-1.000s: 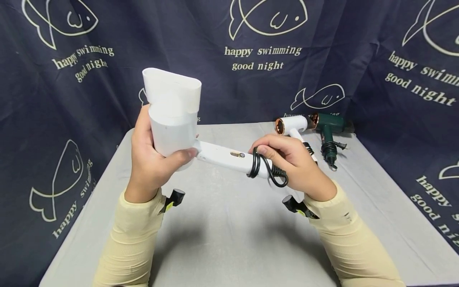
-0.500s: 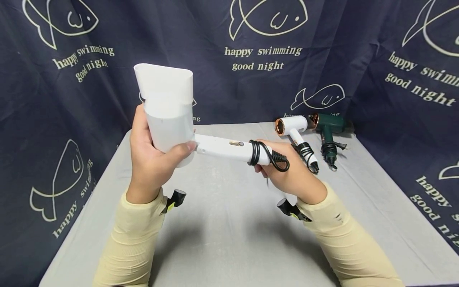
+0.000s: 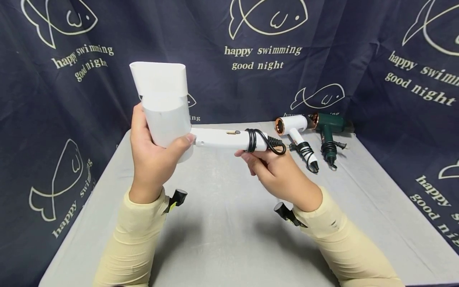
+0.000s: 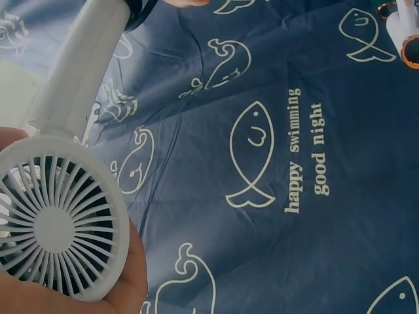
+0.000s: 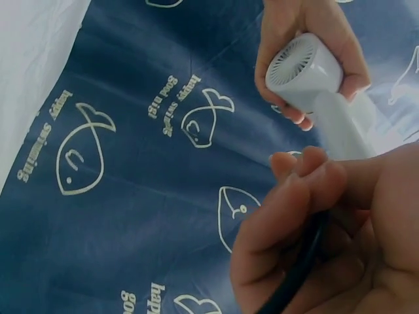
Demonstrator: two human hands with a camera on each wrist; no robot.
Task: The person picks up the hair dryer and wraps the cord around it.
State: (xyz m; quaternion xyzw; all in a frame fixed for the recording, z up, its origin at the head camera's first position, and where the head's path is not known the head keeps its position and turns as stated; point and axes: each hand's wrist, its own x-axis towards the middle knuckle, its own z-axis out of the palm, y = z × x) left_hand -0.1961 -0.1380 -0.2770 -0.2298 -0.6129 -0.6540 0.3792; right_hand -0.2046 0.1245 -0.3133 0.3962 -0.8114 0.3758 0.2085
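In the head view my left hand grips the barrel of a white hair dryer, thumb near the handle joint. The wide flat nozzle points up, and the handle stretches right, nearly level. In the left wrist view the round rear grille faces the camera. Black power cord is wound round the handle's end. Just under that end is my right hand. In the right wrist view its fingers curl round a length of the cord. Part of the right hand's grip is hidden by the handle.
At the table's back right lie a second white hair dryer with a copper rim and a dark green one, cords wrapped on their handles. The grey-covered table is bordered by dark blue printed curtains.
The hair dryer has shifted up and left, its handle turning from sloping down to nearly level. My right hand has moved from over the cord to below the handle's end.
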